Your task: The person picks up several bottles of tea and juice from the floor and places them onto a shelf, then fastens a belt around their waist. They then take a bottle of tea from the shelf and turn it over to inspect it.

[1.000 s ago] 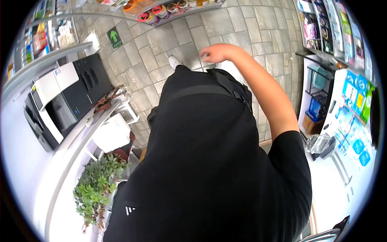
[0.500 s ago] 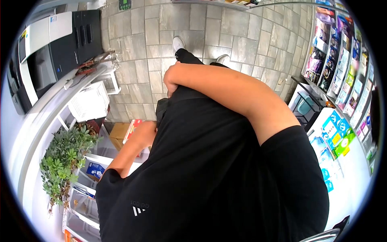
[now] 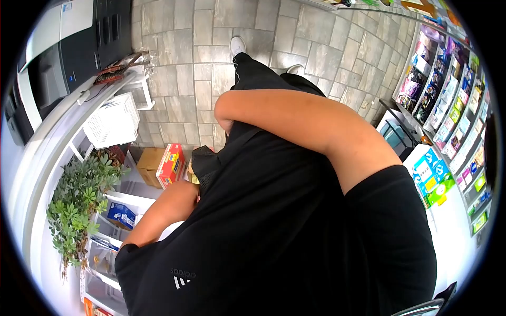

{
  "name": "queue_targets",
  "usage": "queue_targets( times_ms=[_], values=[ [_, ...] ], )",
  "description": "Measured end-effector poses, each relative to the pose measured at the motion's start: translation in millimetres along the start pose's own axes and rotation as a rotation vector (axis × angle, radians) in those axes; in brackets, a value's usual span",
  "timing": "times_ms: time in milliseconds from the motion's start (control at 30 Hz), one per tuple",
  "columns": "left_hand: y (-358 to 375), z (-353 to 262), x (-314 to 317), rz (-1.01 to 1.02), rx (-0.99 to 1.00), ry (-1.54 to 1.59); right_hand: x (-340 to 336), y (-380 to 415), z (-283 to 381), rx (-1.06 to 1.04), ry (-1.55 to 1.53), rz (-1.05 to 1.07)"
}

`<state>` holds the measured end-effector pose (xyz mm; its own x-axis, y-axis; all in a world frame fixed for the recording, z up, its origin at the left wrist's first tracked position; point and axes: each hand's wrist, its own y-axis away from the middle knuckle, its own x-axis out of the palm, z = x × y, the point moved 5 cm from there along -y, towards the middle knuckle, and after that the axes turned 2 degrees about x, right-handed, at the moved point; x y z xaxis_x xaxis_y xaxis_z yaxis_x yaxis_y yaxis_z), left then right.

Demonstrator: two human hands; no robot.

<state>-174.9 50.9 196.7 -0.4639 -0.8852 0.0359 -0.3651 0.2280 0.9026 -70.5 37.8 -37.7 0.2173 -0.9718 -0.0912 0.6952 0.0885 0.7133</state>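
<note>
My right arm crosses over the black shirt, and my right hand is at the waist against the black trousers. Its fingers curl under and are hidden. Low at my left side is my left hand, beside the edge of the shirt; its fingers are hidden behind the cloth. A piece of dark mesh-like material shows just above my left hand. Whether either hand holds something cannot be seen.
Left are a printer, white basket, leafy plant and white shelves. A cardboard box and red-yellow box stand near my left hand. Product racks line the right. White shoes are on the tiled floor.
The view has shifted slightly. My left hand has moved down, uncovering the red-yellow box and more of the mesh material. My right hand stays at the waist.
</note>
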Motion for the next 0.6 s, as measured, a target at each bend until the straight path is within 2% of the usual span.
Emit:
queue_targets(
  times_ms=[100,167,233,300,333,367,433,467,533,600],
  values=[
    [-2,9,-3,-0.001,-0.007,0.000,-2,1,0,-0.010,0.018,0.078],
    [-1,16,0,0.074,-0.070,-0.034,-12,-6,4,-0.065,0.058,-0.218],
    [1,17,1,0.093,-0.071,-0.035,-19,-3,-12,0.019,-0.010,-0.395],
    [1,16,2,0.102,-0.060,-0.027,-26,-29,-73,0.273,-0.091,-0.484],
    [-1,15,2,0.101,-0.057,-0.012,-33,-21,-113,0.400,-0.125,-0.607],
    [-3,14,3,0.100,-0.055,-0.001,-27,-27,-160,0.507,-0.127,-0.641],
    [-7,12,3,0.097,-0.046,0.003,-25,19,-168,0.435,-0.123,-0.570],
    [-9,11,4,0.099,-0.045,0.005,-13,15,-169,0.432,-0.130,-0.564],
    [-14,8,3,0.090,-0.035,0.003,6,7,-171,0.224,-0.292,-0.680],
    [-20,4,3,0.074,-0.028,0.001,18,20,-179,0.160,-0.511,-0.694]
  ],
)
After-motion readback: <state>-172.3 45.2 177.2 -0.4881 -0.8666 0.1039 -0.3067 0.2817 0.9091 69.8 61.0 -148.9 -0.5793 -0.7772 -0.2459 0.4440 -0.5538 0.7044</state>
